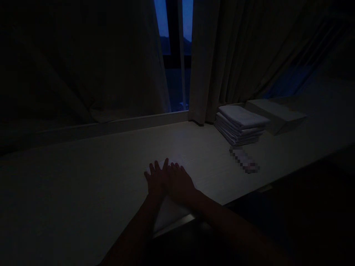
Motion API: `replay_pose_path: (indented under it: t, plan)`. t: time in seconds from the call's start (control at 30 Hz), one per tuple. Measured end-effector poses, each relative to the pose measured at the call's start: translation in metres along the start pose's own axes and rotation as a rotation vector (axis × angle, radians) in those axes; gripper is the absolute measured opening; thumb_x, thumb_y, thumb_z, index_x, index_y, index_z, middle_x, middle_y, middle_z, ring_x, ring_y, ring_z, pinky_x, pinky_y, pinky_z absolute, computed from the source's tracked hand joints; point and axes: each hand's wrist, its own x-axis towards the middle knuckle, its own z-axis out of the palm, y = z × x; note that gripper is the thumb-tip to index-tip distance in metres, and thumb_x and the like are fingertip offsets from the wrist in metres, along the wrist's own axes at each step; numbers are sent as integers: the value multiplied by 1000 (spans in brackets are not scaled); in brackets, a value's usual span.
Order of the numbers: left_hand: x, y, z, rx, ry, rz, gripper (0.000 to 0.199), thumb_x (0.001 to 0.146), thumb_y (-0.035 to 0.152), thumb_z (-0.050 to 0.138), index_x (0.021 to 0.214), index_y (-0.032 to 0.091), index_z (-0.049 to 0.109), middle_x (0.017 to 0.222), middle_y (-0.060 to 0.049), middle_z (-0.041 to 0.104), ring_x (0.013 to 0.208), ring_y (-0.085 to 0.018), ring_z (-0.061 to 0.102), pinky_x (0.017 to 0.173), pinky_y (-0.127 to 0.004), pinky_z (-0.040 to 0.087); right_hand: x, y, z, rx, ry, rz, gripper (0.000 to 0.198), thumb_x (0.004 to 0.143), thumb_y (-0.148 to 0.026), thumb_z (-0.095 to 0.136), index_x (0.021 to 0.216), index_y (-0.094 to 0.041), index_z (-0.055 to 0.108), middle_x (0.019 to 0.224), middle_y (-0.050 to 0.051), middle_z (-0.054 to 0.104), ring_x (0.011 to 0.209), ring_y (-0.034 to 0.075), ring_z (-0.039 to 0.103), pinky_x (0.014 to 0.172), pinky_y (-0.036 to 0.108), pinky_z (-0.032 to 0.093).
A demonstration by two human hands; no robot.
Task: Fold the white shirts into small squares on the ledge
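Both hands press down side by side on a pale folded cloth [170,213] lying at the front edge of a long light counter [105,166]. My left hand [156,181] lies flat with its fingers spread over the cloth's far part. Against it, and partly overlapping at the thumbs, rests my right hand [179,183], palm down with the fingers stretched out. Much of the cloth is hidden beneath the hands and wrists. The dim light hides its exact kind.
A stack of folded white cloths [240,123] stands at the back right, beside a pale box [277,115]. In front of the stack lies a small blurred-out object [244,159]. Curtains [206,62] hang along the window [174,33] behind the counter. The room is very dark.
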Motion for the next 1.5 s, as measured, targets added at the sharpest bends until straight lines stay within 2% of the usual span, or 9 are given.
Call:
replay_pose_path:
  t: [0.13,0.23,0.4,0.6,0.83,1.0,1.27,1.5]
  plan:
    - [-1,2,1,4,5,-8,60,93,41,27,151,33,14,154,-15,29,141,-38,23,105,-62,24,30,15,2,45,-18,107,69,98,-56,22,148,-7,29,153,18,28,144,28,16,115,46,20]
    - [-1,5,0,0,32,-17,59,94,40,25,151,30,16,153,-17,30,140,-39,23,105,-63,23,38,26,-1,29,-37,103,63,100,-52,19,146,-11,35,153,14,29,145,25,15,116,45,15]
    - [-1,9,-1,4,38,-45,57,94,39,24,150,29,22,152,-19,32,140,-40,24,105,-65,22,39,29,-3,4,-44,120,56,101,-48,17,145,-20,37,154,7,29,145,24,14,116,51,10]
    - [0,8,-2,-16,54,9,57,94,40,23,150,30,22,151,-17,34,140,-38,26,105,-63,23,36,24,5,-4,-12,246,63,100,-52,15,149,-16,28,155,11,24,145,25,13,115,53,8]
    - [-1,7,-8,-24,9,106,57,94,41,25,150,32,23,152,-14,34,140,-35,27,107,-60,22,22,19,10,4,60,335,70,98,-57,10,148,-12,30,155,13,24,145,26,11,115,54,6]
    - [-9,11,-5,-29,34,108,57,94,42,23,150,33,22,152,-14,34,140,-36,26,106,-61,23,10,28,7,13,35,265,72,98,-58,11,148,-11,30,155,14,25,145,25,14,116,51,9]
    - [-27,15,-4,-28,33,42,62,91,48,29,150,31,21,152,-16,32,140,-38,24,105,-62,24,-10,31,-2,-48,52,139,58,99,-53,20,145,-23,38,154,6,29,145,25,15,116,53,10]
    - [-44,19,-10,17,70,29,60,93,50,23,150,30,24,151,-16,34,140,-37,27,105,-61,25,-31,21,-13,-77,110,88,52,102,-40,20,144,-14,39,152,11,32,144,24,18,117,51,11]
